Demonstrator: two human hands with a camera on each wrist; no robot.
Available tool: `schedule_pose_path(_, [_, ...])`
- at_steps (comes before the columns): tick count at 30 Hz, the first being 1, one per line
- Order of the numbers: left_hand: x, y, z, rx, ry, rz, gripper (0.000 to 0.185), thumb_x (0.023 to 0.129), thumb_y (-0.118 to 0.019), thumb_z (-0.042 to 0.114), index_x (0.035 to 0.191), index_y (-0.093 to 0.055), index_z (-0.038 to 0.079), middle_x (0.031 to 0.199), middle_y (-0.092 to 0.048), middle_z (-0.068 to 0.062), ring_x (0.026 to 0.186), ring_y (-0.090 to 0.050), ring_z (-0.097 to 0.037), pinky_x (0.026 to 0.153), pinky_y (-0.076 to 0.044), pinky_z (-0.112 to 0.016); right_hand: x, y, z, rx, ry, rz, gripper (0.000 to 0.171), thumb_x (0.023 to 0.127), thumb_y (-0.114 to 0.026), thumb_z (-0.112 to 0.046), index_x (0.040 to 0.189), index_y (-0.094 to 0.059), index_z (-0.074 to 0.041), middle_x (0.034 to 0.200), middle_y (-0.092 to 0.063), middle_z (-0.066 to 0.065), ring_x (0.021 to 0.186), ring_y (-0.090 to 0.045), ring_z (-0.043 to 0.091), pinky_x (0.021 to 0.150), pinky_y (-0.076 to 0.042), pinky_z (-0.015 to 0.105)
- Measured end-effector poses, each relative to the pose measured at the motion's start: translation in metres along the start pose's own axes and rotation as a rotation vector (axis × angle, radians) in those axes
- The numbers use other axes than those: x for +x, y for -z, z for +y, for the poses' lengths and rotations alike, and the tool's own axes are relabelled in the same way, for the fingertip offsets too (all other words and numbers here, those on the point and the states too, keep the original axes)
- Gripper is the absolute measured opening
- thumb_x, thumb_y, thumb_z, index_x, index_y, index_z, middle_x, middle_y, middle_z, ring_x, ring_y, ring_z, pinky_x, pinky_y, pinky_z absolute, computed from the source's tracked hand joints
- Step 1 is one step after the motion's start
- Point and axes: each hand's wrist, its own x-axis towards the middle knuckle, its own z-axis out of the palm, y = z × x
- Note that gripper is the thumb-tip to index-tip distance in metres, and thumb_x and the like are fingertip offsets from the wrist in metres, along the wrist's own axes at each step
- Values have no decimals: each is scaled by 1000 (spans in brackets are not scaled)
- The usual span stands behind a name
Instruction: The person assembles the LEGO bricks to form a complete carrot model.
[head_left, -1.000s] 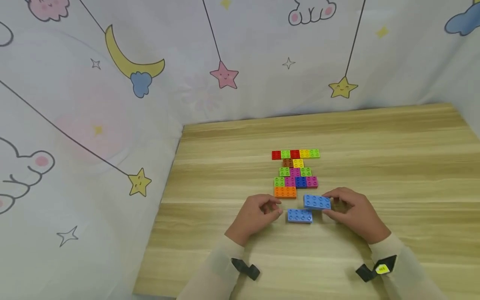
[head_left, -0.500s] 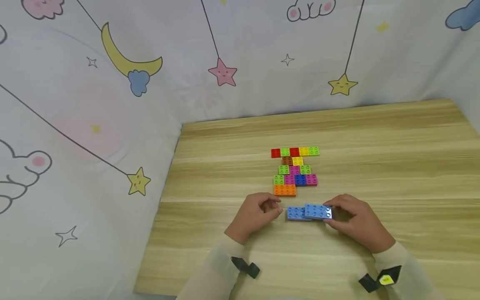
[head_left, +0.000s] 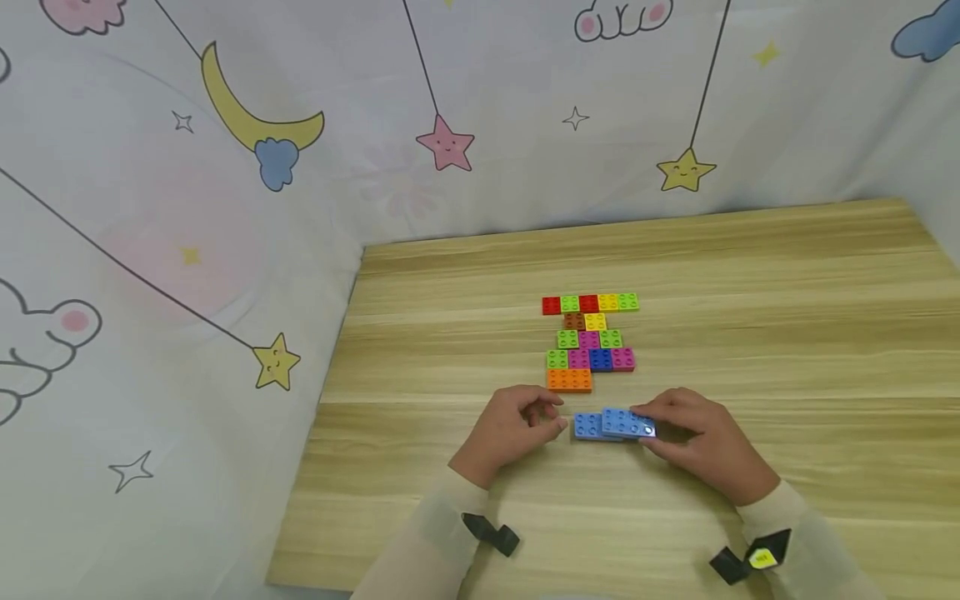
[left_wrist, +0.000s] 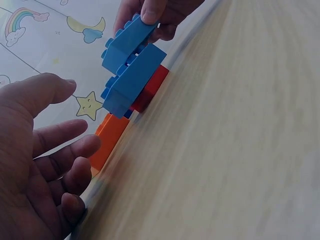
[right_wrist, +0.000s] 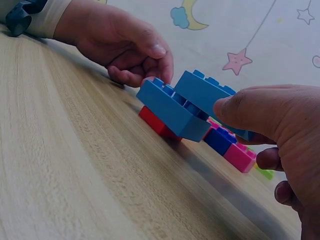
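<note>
A pale wood-grain counter (head_left: 420, 333) meets a white cartoon-printed backdrop (head_left: 525, 75). Below and right of centre, the right hand (head_left: 708, 446) pinches a light-blue rectangular plastic brick (head_left: 621, 422) between thumb and fingers, partly over a second light-blue brick (head_left: 587, 427); the left hand (head_left: 510, 433), fingers loosely curled and free, is just left. Multicoloured studded bricks (head_left: 588, 340) form rows above.

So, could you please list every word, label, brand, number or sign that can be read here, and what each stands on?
None can be read.
Small yellow label on the black wrist device, cream right sleeve: dark marks, too small and blurred to read.
Upper light-blue rectangular plastic brick in the right hand: no lettering can be made out.
White printed wall covering: drawings, no lettering visible.
</note>
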Motion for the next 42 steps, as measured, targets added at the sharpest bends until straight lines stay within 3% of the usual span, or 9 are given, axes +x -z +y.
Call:
schedule_pose_path(13, [-1, 0, 0, -2, -13, -6, 24, 90, -81, 32, 108, -78, 18, 89, -68, 11, 68, -55, -11, 59, -46, -24, 3, -3, 2, -2, 158, 16, 41, 75, -90, 0, 108, -83, -25, 107, -64, -12, 96, -60, 7, 84, -45, 11])
schedule_pose_path(26, [-1, 0, 0, 22, -14, -11, 22, 91, -81, 31, 109, -78, 18, 89, -68, 12, 69, -55, -10, 60, -46, -24, 4, -3, 1, 3, 177, 0, 40, 74, -90, 2, 104, -84, -25, 105, -63, -12, 92, -60, 6, 81, -47, 10])
schedule_pose_path(32, [0, 0, -2, 10, -59, -1, 23, 88, -82, 28, 110, -78, 20, 92, -69, 11, 69, -55, -12, 60, -47, -25, 9, -5, -3, -12, 211, -8, 39, 74, -91, 1, 104, -84, -23, 104, -62, -11, 90, -58, 6, 78, -47, 12])
schedule_pose_path(36, [2, -2, -4, 47, -102, -32, 33, 85, -86, 27, 117, -78, 22, 101, -72, 13, 69, -55, -9, 62, -48, -23, 10, -5, -3, -12, 216, -18, 40, 74, -91, 0, 104, -83, -24, 105, -61, -11, 91, -57, 5, 80, -46, 11])
schedule_pose_path(42, [4, -7, 1, 178, -107, -86, 37, 85, -87, 31, 120, -79, 26, 87, -67, 18, 67, -52, -5, 61, -47, -20, 10, -7, -3, -47, 252, 8, 43, 71, -92, 0, 106, -83, -24, 108, -62, -7, 95, -57, 9, 85, -43, 11])
